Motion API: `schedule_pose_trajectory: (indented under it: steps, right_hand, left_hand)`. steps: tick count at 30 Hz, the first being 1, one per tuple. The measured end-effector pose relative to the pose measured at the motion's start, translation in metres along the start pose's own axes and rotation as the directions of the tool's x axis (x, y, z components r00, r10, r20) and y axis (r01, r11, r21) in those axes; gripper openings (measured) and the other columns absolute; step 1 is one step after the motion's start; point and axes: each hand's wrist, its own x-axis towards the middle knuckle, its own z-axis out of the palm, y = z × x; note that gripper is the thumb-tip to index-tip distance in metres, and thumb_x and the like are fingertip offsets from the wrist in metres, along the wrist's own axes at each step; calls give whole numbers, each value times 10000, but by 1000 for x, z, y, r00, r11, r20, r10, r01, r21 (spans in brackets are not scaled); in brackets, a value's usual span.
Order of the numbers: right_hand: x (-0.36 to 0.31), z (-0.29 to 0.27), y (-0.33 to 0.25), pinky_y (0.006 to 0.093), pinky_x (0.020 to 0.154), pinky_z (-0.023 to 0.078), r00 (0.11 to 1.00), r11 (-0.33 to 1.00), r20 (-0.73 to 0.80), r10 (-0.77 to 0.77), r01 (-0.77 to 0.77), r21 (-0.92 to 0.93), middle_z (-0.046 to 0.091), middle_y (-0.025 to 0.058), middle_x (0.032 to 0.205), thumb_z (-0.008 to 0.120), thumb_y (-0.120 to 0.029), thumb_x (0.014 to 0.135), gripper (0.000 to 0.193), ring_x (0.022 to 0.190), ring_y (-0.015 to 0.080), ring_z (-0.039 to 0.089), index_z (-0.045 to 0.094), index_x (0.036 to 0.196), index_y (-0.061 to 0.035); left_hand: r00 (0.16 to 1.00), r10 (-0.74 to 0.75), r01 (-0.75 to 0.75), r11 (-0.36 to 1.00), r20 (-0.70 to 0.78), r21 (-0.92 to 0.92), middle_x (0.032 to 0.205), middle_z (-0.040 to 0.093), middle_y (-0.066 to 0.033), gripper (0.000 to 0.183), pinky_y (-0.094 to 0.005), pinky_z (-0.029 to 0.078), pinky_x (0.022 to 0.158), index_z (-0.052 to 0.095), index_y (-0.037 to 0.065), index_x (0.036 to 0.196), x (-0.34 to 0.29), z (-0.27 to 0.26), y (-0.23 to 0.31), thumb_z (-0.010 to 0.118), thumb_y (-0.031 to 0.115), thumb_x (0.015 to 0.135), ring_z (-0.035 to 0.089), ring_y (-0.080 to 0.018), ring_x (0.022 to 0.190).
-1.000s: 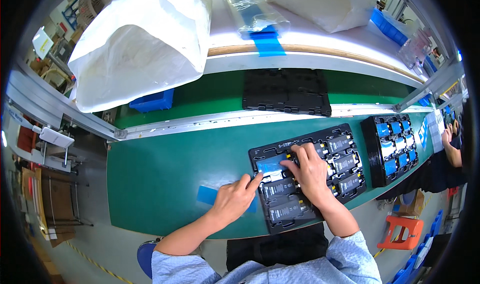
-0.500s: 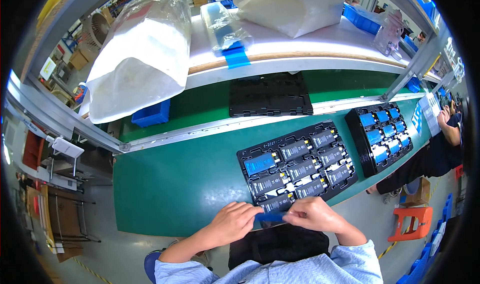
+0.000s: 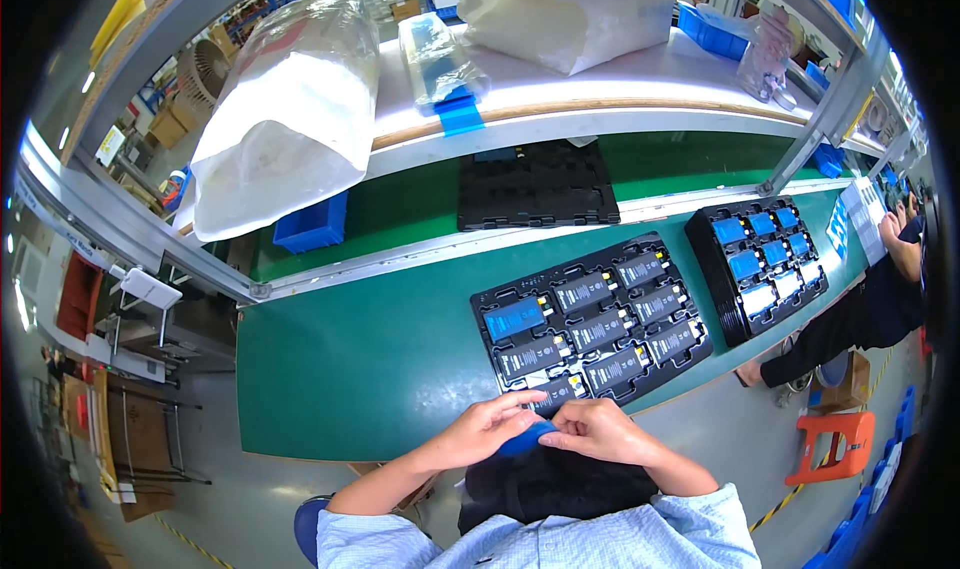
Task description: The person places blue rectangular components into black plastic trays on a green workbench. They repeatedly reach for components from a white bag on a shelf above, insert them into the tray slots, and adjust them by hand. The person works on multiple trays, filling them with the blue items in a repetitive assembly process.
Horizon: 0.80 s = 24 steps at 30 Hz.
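Observation:
At the table's front edge, my left hand [image 3: 484, 431] and my right hand [image 3: 600, 432] meet, fingers closed, on a curved piece of blue film [image 3: 524, 439]. Fingers cover much of it, so its full outline is hidden. Just beyond them lies a black moulded tray [image 3: 487, 306] of flat, dark battery packs with yellow-tipped ends. The far-left battery pack [image 3: 513, 319] carries a blue face; the others show dark printed faces. My left fingertips reach over the near-left pack [image 3: 556, 393], partly covering it.
A stack of black trays [image 3: 722, 294] with blue-faced packs stands to the right. Another black tray [image 3: 538, 191] and a blue bin [image 3: 311, 224] sit beneath the shelf [image 3: 590, 109], which bears large plastic bags. A co-worker's hand [image 3: 893, 231] shows at far right, above an orange stool [image 3: 835, 447].
My hands have drawn closer together. The blue film, stretched low between them before, is now bent and bunched at the fingers. The whole view has shifted slightly.

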Motion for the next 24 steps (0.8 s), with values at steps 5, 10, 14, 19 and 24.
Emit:
schedule_pose_trajectory:
  steps: [5,10,14,19,24]
  right_hand:
    - [0,1,-3,287,556,467,1000,999,-6,-18,19,44,626,66,731,762,-251,817,285,604,144,576,649,833,11]
    - [1,4,0,282,569,469,998,972,-39,-41,48,231,649,66,756,731,-185,844,228,622,130,583,670,902,26]
    - [-2,-3,-1,272,570,463,989,988,-145,37,-15,151,655,68,745,717,-164,855,171,636,121,591,706,922,-7]
    - [0,-48,1,271,599,468,957,988,-277,84,-43,150,642,56,723,704,-112,852,125,656,116,593,695,854,13]
    - [12,-70,19,178,507,381,869,870,-346,352,-168,463,607,-31,700,669,-143,901,138,606,21,514,679,903,-6]
  left_hand:
    - [996,61,-36,935,-59,353,969,691,-79,414,-311,509,872,530,45,1295,-6,3,2,643,77,898,653,-144,935]
    - [978,166,-85,872,-128,483,959,689,-125,371,-345,548,796,550,85,1241,-9,4,-1,651,114,885,685,-216,862]
    - [942,271,-97,780,-195,618,911,689,-114,259,-331,538,703,614,55,1108,-13,7,2,680,141,873,678,-200,771]
    - [783,561,-170,609,-269,775,818,675,-114,166,-354,517,623,666,18,898,-27,-26,0,680,182,872,660,-262,711]
    - [905,422,-105,341,-52,934,682,645,-77,176,-369,481,575,679,44,840,-39,-52,1,660,216,869,612,-256,592]
